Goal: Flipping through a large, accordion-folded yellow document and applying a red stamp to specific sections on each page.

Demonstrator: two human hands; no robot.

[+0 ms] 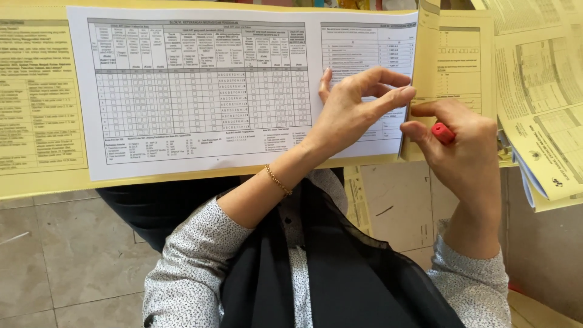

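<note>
Head view: left hand [355, 106] pinches the right edge of the white printed form [200, 91], fingers curled, probably to steady it on the yellow booklet [36, 97]. Right hand [464, 149] is closed round a red pen [443, 132], thumb pressing the folded yellow page [455, 61].

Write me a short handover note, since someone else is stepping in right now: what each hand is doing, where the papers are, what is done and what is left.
Left hand: fingers pinching the right edge of the white form sheet that lies on the wide yellow booklet.
Right hand: holds a small red object against the palm, thumb pressing a narrow yellow page at the fold.
Papers: the booklet lies open across the lap; more yellow forms are stacked to the right, over the tiled floor.
Done: booklet open, white sheet lying flat.
Left: the sheet edge is not yet released; whether anything is written in cannot be told.
</note>
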